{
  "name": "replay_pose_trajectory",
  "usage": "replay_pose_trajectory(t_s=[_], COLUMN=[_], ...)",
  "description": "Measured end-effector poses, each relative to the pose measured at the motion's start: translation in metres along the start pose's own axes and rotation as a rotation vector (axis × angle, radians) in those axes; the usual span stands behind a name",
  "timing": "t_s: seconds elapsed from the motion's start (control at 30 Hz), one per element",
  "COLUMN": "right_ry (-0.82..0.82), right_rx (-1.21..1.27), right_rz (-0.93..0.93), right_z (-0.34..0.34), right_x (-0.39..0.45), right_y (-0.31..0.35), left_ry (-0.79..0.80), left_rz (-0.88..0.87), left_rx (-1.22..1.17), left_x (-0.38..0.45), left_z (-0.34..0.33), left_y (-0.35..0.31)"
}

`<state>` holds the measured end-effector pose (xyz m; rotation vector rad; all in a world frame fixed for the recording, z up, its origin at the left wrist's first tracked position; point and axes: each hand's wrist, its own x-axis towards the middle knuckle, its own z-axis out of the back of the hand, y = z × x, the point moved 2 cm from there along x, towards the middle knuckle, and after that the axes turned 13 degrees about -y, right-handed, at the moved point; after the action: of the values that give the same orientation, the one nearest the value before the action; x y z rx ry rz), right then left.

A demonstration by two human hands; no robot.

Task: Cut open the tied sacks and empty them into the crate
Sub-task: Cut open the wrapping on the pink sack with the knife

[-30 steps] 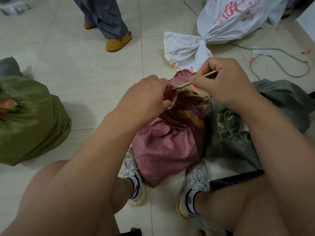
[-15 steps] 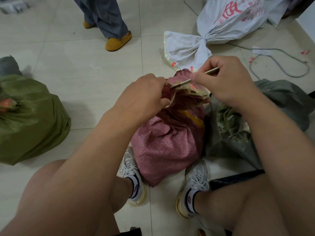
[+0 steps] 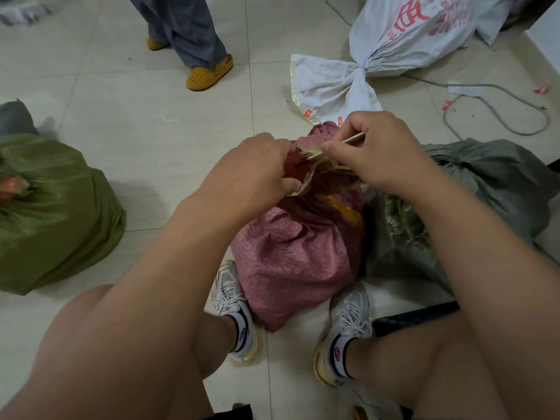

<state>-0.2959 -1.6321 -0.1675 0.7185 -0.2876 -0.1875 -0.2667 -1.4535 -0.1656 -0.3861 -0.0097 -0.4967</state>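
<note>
We see the pink woven plastic sack (image 3: 291,262) standing upright on the pale tiled floor (image 3: 145,122), between the two white laced sneakers (image 3: 231,301) of the person who wears the camera. Its gathered, tied neck (image 3: 321,165) points up and away, at the centre of the view.

We note both bare forearms reaching forward from the near edge and meeting over that neck. The left hand (image 3: 257,168) has its knuckles up and its fingers curled round the bunched fabric on the left side of the neck, gripping it. The right hand (image 3: 375,153) has its fingers curled and pinches a thin, pale metallic blade (image 3: 336,144) between thumb and forefinger. The blade runs from upper right to lower left, and its tip lies at the yellowish tie material at the top of the neck. We cannot tell what kind of cutting tool it is, since the hand covers most of it.

We see a grey-green crumpled sack (image 3: 485,189) lying just beside the pink sack on the right, touching it. An olive green tied sack (image 3: 51,219) sits well apart at the left. A white printed sack with red characters (image 3: 403,34), tied at its middle, lies far right. A grey cable (image 3: 497,116) curls on the floor near it. A second person in grey trousers and yellow clogs (image 3: 209,74) stands at the far side.
</note>
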Motion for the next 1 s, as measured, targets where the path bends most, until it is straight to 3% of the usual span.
replay_pose_trajectory(t_s=[0.43,0.63,0.83,1.0], right_ry=[-0.129,-0.113,0.044,-0.038], right_rx=[0.077,0.071,-0.098,-0.037], right_rz=[-0.047,-0.018,0.053,0.008], right_z=[0.016,0.015,-0.009,0.002], right_x=[0.0,-0.003,-0.006,-0.001], right_y=[0.0,0.002,0.004,0.0], left_ry=[0.003,0.001,0.009,0.035], left_rz=[0.009,0.009,0.007,0.065], left_rx=[0.026,0.0,-0.037,0.024], left_x=[-0.003,-0.004,-0.004,-0.004], left_z=[0.002,0.004,0.004,0.004], left_y=[0.002,0.004,0.003,0.011])
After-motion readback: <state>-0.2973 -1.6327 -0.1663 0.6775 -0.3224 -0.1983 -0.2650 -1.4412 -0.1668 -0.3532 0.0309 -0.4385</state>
